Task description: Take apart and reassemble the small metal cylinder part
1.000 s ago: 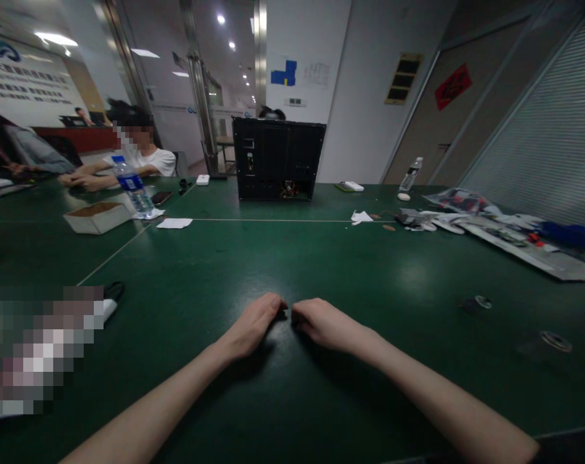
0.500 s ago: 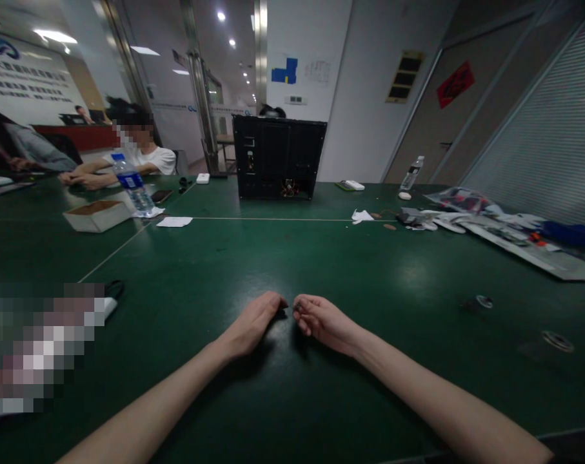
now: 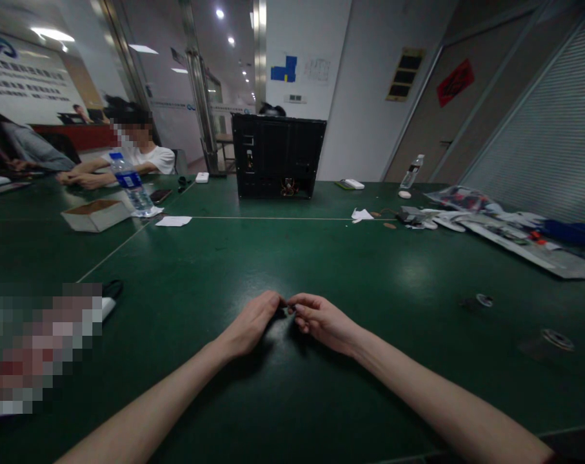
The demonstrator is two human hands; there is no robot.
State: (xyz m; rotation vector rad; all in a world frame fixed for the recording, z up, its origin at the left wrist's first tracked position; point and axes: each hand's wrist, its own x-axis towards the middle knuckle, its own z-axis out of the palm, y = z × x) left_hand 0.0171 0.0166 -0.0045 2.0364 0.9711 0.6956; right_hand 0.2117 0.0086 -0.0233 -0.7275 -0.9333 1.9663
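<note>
My left hand (image 3: 253, 323) rests low over the green tabletop (image 3: 292, 258), its fingers curled inward around something hidden behind them. Opposite it, my right hand (image 3: 326, 324) pinches a tiny dark piece (image 3: 291, 309) between thumb and forefinger. The fingertips of both hands meet, or nearly meet, at this piece. It is too small and dark to tell its kind. To the right of my right arm stand two dark round parts with metal rims, a smaller one (image 3: 484, 300) and a larger one (image 3: 557, 339).
A black open-backed case (image 3: 280, 158) stands at the far side. A box (image 3: 96, 216), a water bottle (image 3: 132, 185) and white paper (image 3: 173, 221) lie back left. Another bottle (image 3: 412, 172) and a cluttered board (image 3: 529, 245) are at right. Two people sit far left.
My right hand's fingertips have shifted slightly left, bringing the small piece up to my left fingertips. The gap between the hands has closed. My left hand has stayed nearly still.
</note>
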